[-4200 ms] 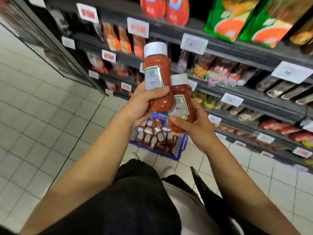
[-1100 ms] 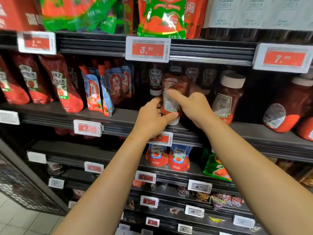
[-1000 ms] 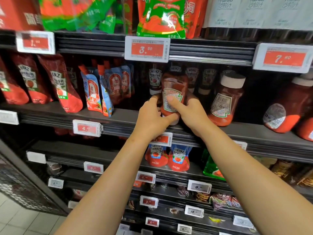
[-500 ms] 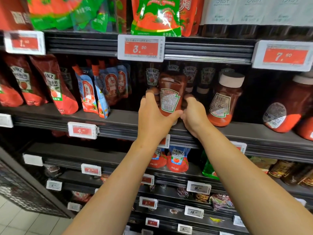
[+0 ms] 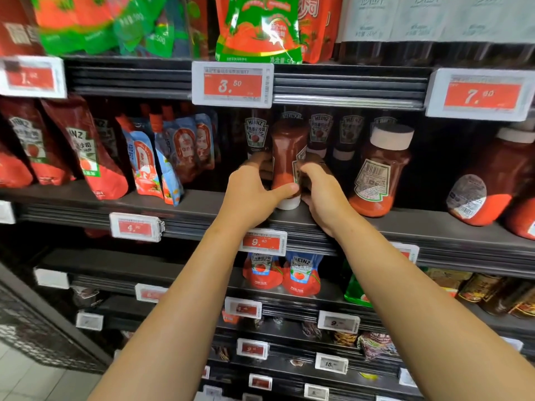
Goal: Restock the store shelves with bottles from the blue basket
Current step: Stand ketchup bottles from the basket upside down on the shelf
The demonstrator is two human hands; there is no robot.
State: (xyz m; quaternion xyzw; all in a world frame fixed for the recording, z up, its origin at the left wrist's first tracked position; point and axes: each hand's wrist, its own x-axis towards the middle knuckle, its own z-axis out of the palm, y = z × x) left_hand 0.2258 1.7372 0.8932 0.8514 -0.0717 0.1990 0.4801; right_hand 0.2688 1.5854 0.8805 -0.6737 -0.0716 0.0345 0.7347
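A ketchup bottle (image 5: 288, 151) stands cap-down on the dark shelf (image 5: 202, 204), in front of a row of similar Heinz bottles (image 5: 256, 134). My left hand (image 5: 252, 192) grips its lower part from the left, thumb across the front just above the white cap. My right hand (image 5: 324, 195) holds it from the right, fingers curled around its side. The label shows only at the bottle's right edge. A second ketchup bottle (image 5: 379, 169) stands cap-up just to the right, label side facing out. The blue basket is out of view.
Red Heinz pouches (image 5: 84, 157) and blue pouches (image 5: 162, 160) fill the shelf's left part. A larger ketchup bottle (image 5: 486, 183) stands at the far right. Price tags (image 5: 231, 83) hang on the shelf edges. More pouches (image 5: 302, 273) sit on the shelf below.
The bottle has been turned, so its label now faces right instead of toward me. Both hands have slid lower on it, near the cap.
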